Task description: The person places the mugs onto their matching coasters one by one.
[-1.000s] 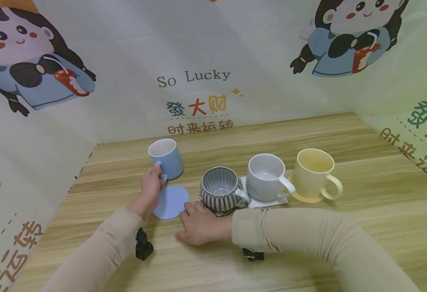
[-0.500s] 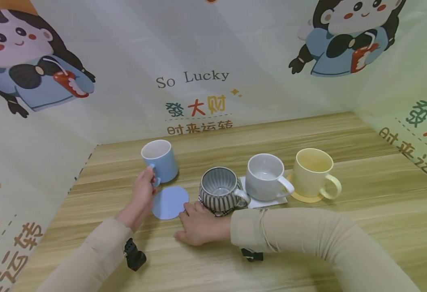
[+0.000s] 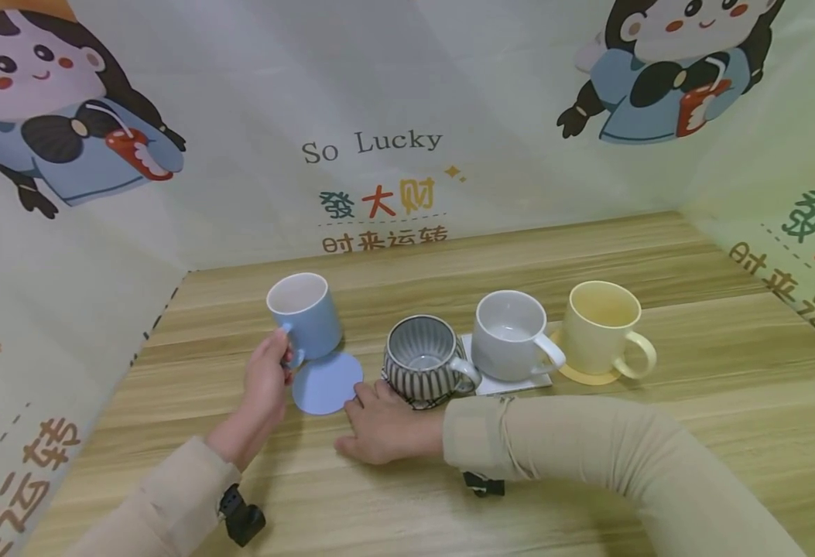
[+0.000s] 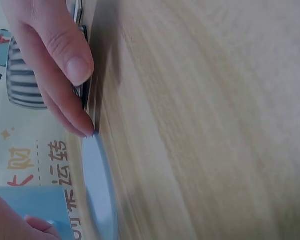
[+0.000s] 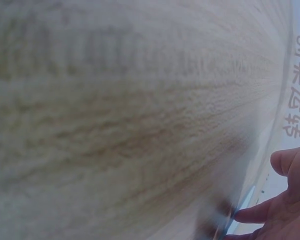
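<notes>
the left hand (image 3: 265, 377) grasps the handle of the blue mug (image 3: 306, 316), which hangs tilted above the far edge of the blue coaster (image 3: 327, 383). just right of that, the right hand (image 3: 382, 425) lies released and flat on the table (image 3: 658, 433), fingertips touching the coaster's near edge. beyond it stands the striped mug (image 3: 424, 362), then the grey mug (image 3: 511, 335) and yellow mug (image 3: 602, 326).

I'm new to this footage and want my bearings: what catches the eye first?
A left hand holds a blue mug by its handle, tilted above a round blue coaster, which the right hand touches at its edge. To the right, a striped mug, grey mug and yellow mug line the wooden table.
</notes>
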### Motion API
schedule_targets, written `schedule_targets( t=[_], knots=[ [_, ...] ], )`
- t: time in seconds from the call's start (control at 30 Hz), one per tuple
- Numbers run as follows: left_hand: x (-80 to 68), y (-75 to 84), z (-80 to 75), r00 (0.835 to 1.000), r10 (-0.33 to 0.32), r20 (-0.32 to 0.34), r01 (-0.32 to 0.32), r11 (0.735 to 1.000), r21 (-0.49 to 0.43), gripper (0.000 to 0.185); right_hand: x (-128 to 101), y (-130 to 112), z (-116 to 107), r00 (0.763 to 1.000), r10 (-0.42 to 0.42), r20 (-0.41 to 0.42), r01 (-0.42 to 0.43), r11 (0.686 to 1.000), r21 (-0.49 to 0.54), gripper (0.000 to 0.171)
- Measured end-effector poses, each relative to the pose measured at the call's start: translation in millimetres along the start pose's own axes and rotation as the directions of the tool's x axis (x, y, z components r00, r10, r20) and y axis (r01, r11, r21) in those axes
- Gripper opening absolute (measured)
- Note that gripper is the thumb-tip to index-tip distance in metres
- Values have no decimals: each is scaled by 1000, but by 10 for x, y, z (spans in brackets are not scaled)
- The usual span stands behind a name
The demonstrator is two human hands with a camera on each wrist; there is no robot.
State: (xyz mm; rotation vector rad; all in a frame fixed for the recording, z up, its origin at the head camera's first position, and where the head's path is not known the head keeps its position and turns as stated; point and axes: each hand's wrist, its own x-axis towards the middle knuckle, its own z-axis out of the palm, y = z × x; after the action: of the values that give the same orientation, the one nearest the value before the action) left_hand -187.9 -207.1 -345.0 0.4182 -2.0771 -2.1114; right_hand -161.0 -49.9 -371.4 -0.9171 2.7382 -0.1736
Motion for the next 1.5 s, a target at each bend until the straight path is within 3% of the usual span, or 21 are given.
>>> schedule_targets(
  t=[0.33,1.0,1.5],
  knots=[
    [-119,-2,-22,1000,5,-24,-6,999,-47,35,-7,-1,-6,1000,-11,-4,11,1000,-11,60],
    [-313,-21,-137,999,-4,45,2,999,51,34,15,25,16,1000,-13,-15,13,1000,-3,58],
    [-376,-65,-145,1000,-12,26,11,998,54,37,2,19,5,1000,-11,-8,11,1000,-1,59]
  ],
)
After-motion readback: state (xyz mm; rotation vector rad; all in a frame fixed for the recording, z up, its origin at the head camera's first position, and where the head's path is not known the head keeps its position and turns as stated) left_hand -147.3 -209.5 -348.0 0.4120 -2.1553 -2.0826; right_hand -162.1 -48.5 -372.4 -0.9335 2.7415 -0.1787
